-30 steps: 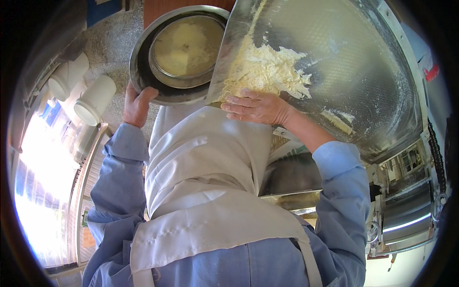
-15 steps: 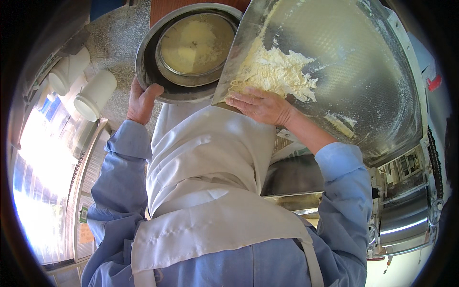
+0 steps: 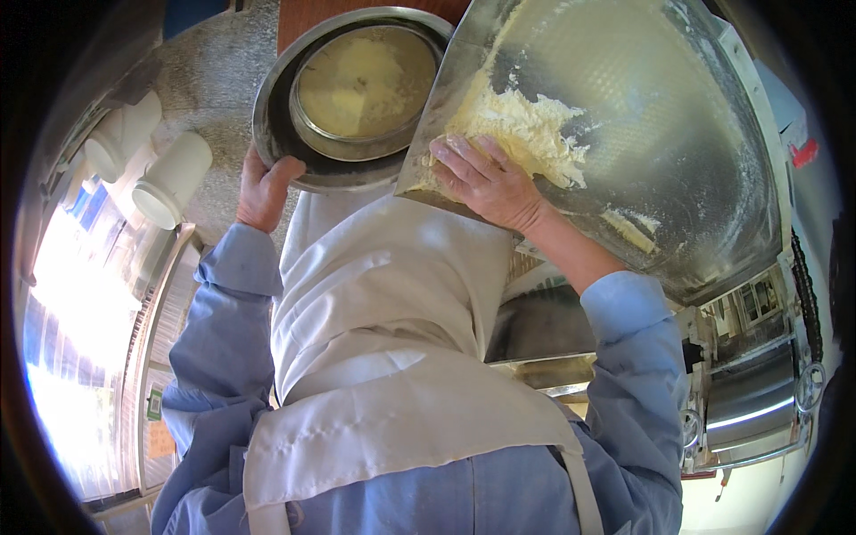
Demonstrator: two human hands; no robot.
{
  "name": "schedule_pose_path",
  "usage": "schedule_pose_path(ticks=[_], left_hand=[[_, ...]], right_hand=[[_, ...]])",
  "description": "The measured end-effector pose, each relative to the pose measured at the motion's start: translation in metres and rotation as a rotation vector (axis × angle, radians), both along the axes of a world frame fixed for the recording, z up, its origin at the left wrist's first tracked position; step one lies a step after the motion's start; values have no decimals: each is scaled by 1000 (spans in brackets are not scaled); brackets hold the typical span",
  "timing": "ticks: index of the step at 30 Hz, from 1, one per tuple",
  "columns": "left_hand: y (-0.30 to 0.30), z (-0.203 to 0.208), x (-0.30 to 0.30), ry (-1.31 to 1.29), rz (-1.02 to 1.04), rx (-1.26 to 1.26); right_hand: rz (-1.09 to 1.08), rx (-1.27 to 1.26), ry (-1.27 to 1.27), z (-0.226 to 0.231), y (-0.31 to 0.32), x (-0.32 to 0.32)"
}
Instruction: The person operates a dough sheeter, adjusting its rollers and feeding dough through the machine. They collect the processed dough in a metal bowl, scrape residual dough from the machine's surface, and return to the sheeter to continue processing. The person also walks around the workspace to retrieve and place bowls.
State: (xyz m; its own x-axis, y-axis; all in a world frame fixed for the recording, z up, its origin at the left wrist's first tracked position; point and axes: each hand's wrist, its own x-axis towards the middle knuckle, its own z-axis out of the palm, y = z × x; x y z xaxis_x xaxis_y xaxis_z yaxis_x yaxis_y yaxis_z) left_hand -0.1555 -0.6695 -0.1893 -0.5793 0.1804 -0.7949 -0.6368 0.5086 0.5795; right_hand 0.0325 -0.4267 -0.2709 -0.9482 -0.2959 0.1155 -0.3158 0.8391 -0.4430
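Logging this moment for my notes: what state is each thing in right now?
Round metal bowl: upright, smaller pan inside, gripped by left hand.
Large metal hopper: tilted, floury inside.
Pale dough: clumped at the hopper's lower edge, right hand on it.

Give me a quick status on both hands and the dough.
Left hand grips round metal bowl by its rim. Right hand pressed on pale dough inside big steel tray. Nothing blocking.

White pipes — steel machine
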Motion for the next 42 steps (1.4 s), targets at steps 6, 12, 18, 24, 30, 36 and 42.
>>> schedule_pose_path(ticks=[6,12,18,24,30,36,42], left_hand=[[-6,-3,0,22,-13,-36],[1,-2,2,16,-13,-11],[21,7,4,134,-162,-6],[26,13,1,166,-334,-29],[26,16,6,246,-413,19],[28,20,7,262,-463,-36],[28,20,7,293,-486,-67]], right_hand=[[197,48,-7,3,0,-4],[-302,-273,-46,19,47,14],[-934,-256,-14,-5,59,17],[-894,-324,43,-16,8,-15],[-938,-418,88,-13,-13,-44],[-906,-527,68,-12,-32,-67],[-949,-794,57,11,-60,-95]])
